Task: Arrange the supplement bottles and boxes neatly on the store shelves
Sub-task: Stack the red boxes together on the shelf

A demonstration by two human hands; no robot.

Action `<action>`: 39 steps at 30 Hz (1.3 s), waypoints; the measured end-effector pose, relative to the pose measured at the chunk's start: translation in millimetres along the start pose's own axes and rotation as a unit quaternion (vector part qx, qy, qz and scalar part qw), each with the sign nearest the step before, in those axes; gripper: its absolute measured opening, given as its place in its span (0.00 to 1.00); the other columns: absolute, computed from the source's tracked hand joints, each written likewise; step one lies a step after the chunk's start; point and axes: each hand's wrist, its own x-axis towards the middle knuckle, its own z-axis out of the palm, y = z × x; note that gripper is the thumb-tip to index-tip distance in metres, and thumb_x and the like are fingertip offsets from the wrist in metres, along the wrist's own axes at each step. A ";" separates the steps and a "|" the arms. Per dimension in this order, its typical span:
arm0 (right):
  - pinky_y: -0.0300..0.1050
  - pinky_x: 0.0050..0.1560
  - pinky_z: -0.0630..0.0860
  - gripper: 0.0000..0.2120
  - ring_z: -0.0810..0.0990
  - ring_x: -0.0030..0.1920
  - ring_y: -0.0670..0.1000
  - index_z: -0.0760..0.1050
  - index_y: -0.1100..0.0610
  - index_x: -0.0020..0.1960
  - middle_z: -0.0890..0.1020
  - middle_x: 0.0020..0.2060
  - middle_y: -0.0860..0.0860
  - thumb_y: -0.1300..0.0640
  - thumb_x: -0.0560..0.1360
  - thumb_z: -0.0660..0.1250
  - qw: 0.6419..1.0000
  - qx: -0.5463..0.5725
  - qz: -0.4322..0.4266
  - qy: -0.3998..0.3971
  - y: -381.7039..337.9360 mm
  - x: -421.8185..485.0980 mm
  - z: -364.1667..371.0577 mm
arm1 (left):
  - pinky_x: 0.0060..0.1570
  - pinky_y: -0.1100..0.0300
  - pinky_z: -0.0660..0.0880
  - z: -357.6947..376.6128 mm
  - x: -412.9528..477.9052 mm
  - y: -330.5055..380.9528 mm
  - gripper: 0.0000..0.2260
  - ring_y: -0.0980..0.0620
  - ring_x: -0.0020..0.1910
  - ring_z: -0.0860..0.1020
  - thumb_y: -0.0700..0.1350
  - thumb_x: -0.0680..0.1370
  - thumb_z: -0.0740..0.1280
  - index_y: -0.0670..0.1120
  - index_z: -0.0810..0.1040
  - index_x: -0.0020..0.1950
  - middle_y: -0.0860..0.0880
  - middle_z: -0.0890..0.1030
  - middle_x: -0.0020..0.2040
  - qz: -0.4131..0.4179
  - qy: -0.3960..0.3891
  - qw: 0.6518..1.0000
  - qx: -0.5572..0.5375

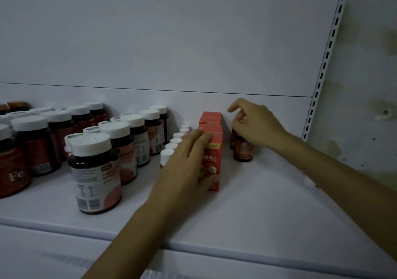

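Two red boxes stand one behind the other on the white shelf (257, 203). My left hand (184, 167) holds the front red box (213, 156), fingers on its top and left side, thumb on its front. The back red box (210, 117) stands against the rear panel. My right hand (255, 122) grips the top of a small dark bottle (242, 150) to the right of the boxes; another small dark bottle is partly hidden behind it. A row of small white-capped bottles (175, 141) runs along the left of the boxes.
Several large dark bottles with white caps (94, 171) fill the left half of the shelf in rows. The white back panel (171, 42) rises behind. A slotted upright (322, 70) bounds the right side, with a stained wall beyond it.
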 end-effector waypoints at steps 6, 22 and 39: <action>0.46 0.41 0.71 0.29 0.76 0.45 0.55 0.70 0.60 0.47 0.76 0.42 0.53 0.33 0.72 0.63 0.990 -0.121 0.058 -0.045 -29.4 57.8 20.4 | 0.72 0.54 0.60 -3.5 -3.6 0.5 0.35 0.57 0.75 0.56 0.63 0.75 0.61 0.56 0.49 0.77 0.55 0.55 0.77 -0.056 0.017 0.989 -0.133; 0.46 0.37 0.80 0.17 0.83 0.32 0.53 0.72 0.59 0.40 0.82 0.35 0.54 0.44 0.72 0.66 0.996 -0.042 0.077 0.013 -67.1 67.5 -49.0 | 0.57 0.50 0.77 -14.2 -9.9 -7.3 0.25 0.62 0.64 0.70 0.63 0.76 0.57 0.54 0.65 0.71 0.59 0.70 0.66 -0.076 0.112 0.965 -0.224; 0.42 0.45 0.79 0.27 0.81 0.51 0.48 0.67 0.56 0.55 0.82 0.50 0.47 0.57 0.59 0.74 0.829 0.555 -0.026 -0.068 -6.0 -106.0 -33.8 | 0.46 0.73 0.74 -27.9 -18.8 13.5 0.24 0.62 0.56 0.77 0.65 0.77 0.58 0.60 0.62 0.72 0.64 0.74 0.62 0.061 0.079 0.960 -0.263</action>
